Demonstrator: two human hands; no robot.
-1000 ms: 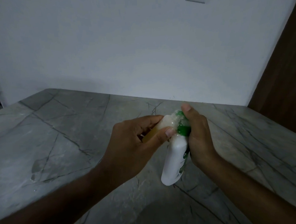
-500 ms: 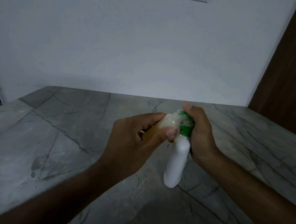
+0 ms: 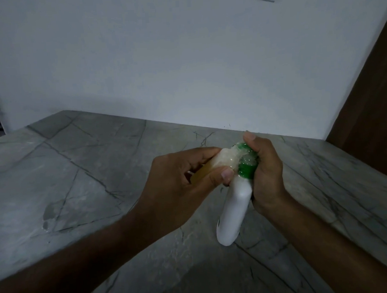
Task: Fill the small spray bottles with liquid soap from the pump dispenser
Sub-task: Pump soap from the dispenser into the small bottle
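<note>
Since 1 second ago, the pump dispenser (image 3: 232,208) has swung its base toward the person, so it hangs more steeply under the right hand (image 3: 265,174). That hand's fingers curl around the green pump head (image 3: 246,169). Just left of them, the left hand (image 3: 179,187) pinches a small spray bottle (image 3: 211,167), amber liquid inside, foam at its mouth against the nozzle. Pumping soap into the bottle appears to be the step in hand; next likely needs the mouth kept on the nozzle. Below lies a grey marble counter (image 3: 82,174).
</note>
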